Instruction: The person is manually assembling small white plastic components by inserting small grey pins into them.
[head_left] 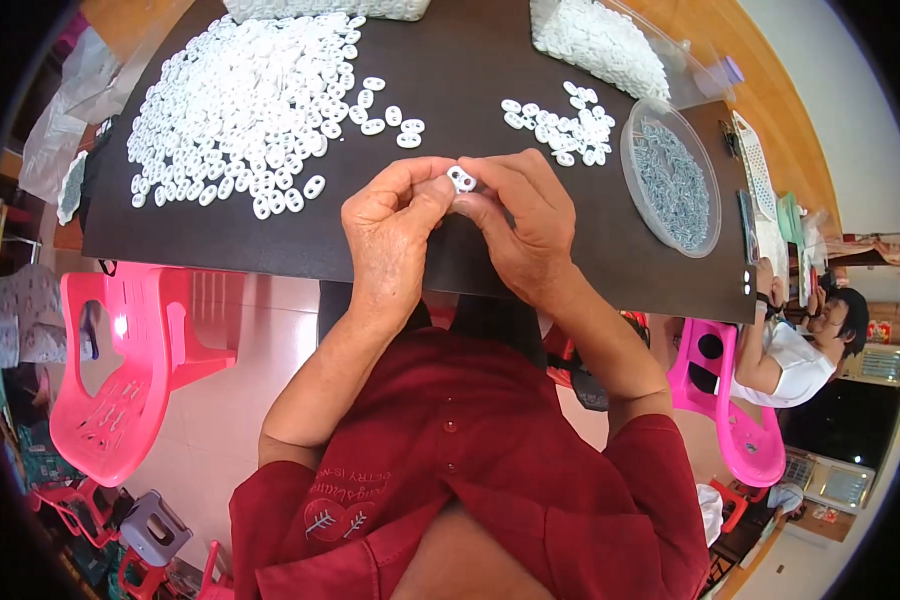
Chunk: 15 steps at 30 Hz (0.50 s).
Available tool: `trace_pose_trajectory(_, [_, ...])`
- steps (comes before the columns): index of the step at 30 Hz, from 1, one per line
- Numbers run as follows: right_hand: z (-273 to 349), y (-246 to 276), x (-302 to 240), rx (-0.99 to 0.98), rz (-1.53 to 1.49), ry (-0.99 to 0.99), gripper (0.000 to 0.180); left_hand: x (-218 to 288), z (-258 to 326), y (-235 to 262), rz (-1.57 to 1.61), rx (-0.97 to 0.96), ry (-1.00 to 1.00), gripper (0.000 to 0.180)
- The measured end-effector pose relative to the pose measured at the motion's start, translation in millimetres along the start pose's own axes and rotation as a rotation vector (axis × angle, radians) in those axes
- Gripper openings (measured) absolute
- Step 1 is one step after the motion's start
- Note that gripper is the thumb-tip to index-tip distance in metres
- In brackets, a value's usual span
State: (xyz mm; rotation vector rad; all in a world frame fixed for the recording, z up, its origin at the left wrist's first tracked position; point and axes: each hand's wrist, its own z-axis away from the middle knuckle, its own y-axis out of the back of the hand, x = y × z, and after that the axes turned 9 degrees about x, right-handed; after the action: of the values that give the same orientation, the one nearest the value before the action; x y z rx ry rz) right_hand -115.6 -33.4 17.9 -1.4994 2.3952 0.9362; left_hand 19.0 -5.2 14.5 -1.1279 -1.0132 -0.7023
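Between the fingertips of both hands is a small white oval plastic piece with two holes, held just above the dark table. My left hand pinches it from the left with thumb and forefinger. From the other side my right hand grips it the same way. Ahead and to the left spreads a large heap of like white pieces. A smaller cluster of white pieces lies beyond my right hand. To the right of it stands a round clear tub full of small metal screws.
A clear container of white pieces stands at the far right of the dark table, another at the far edge. Pink plastic chairs flank me. At the right a person in a white top sits with hands at the table.
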Motion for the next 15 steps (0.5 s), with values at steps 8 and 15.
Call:
trace_pose_trajectory(8, [1, 10, -11, -0.083, -0.122, -0.218, 0.031, 0, -2, 7, 0.065, -0.09, -0.032, 0.021])
trace_pose_trajectory(15, [2, 15, -13, -0.098, -0.298, -0.39, 0.032, 3, -1, 6, 0.021, -0.168, -0.05, 0.027])
